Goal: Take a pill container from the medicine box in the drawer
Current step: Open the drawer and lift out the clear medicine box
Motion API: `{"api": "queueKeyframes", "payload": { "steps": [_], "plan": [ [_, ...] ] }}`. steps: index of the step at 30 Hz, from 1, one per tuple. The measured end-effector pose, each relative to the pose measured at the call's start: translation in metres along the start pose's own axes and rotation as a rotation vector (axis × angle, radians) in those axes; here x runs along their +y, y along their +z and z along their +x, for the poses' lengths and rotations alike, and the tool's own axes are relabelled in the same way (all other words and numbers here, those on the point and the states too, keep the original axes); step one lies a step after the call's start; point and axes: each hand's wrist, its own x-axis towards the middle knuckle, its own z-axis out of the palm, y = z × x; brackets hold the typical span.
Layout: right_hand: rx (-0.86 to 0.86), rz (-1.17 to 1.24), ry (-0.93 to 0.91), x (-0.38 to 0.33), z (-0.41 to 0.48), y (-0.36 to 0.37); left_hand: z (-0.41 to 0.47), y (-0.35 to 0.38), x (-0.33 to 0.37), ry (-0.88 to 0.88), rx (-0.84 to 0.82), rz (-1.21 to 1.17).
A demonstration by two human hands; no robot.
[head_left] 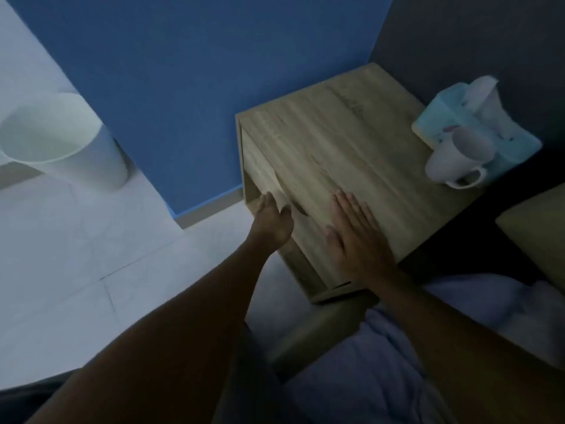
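Observation:
A wooden bedside cabinet [351,154] stands against the blue wall. Its drawer front [260,172] faces left and looks shut, so the medicine box and pill container are hidden. My left hand [273,220] reaches to the drawer front's top edge, with the fingers curled over it. My right hand [354,234] lies flat on the cabinet top near its front corner, fingers spread, holding nothing.
A white mug [455,162] and a light blue tissue box [467,120] sit at the cabinet's far right. A white plastic bin [61,139] stands on the tiled floor to the left. Bedding [458,307] and a pillow [538,237] lie at the right.

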Motion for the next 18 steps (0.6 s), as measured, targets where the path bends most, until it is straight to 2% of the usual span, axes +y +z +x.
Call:
{"api": "queueKeyframes", "payload": {
  "steps": [2,8,18],
  "plan": [
    [0.010,0.015,0.011,0.002,0.003,-0.001,0.011,0.009,0.006,-0.011,0.069,-0.095],
    [0.056,0.061,0.005,0.008,0.004,0.009,0.025,0.032,0.007,0.023,0.085,-0.299],
    [0.041,0.095,0.004,0.009,0.006,0.005,0.013,0.014,-0.010,-0.036,0.034,-0.235]
  ]
}}
